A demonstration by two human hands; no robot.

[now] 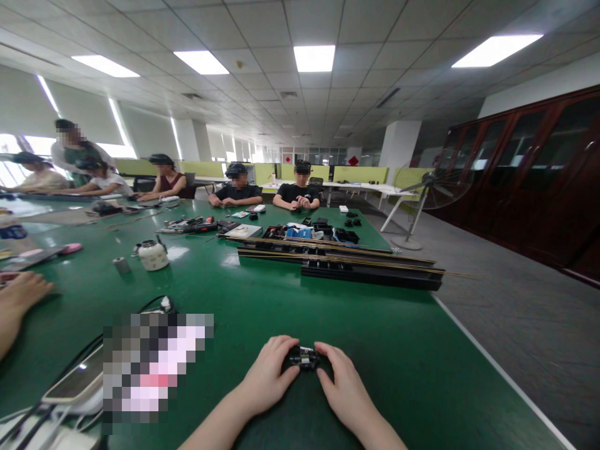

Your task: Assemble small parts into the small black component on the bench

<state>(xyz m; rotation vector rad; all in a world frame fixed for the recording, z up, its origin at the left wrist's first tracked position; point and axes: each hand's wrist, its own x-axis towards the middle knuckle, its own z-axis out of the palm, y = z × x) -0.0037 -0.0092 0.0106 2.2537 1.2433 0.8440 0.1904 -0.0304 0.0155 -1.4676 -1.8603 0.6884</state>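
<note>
My left hand (pixel 268 374) and my right hand (pixel 341 381) rest on the green table (pixel 262 306) near its front edge. Both have their fingers curled around a small black part (pixel 304 358) with metal bits, held between them just above the table top. The left fingers grip its left end, the right fingers its right end. Most of the part is hidden by my fingers.
Long black rails (pixel 356 265) lie across the table's middle, with black and blue pieces (pixel 309 232) behind. A white kettle-like pot (pixel 152 254) stands at left. A phone and cables (pixel 75 382) lie at front left. Another person's hand (pixel 19 299) rests at the left edge. Several people sit at the far end. A fan (pixel 435 187) stands on the floor at right.
</note>
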